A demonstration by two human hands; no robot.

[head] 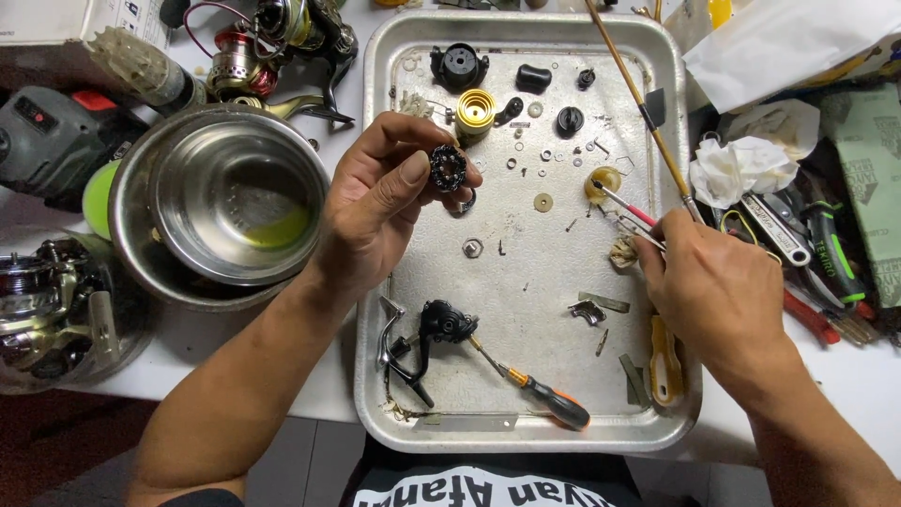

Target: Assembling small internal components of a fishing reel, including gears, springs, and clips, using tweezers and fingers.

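Carefully, I hold the small black toothed ring (448,167) up over the metal tray (526,427), pinched in my left hand (380,202); my thumb (413,171) and the fingertips behind it are closed on its rim, with only a narrow gap for the part itself, so it sits clamped and lifted clear of the tray floor; to do this well I judge that I should keep the grip on the outer edge and leave the toothed face open, and keep it steady above the tray so that anything which slips falls among the other parts and not off the bench. My right hand (718,286) rests at the tray's right edge, fingers curled together around a thin red-handled tool (627,205) whose tip points toward the pale yellow gear (603,181); a long bamboo-handled brush (638,99) also passes up out of this hand, though I cannot tell how firmly it is held; I would work the tip lightly, since the washers and screws scattered near it are tiny and easily flicked away. Just left of the tray stands a steel bowl (225,202) with a little yellowish liquid; a black reel body (441,327) and an orange-handled screwdriver (549,399) lie in the tray near me.
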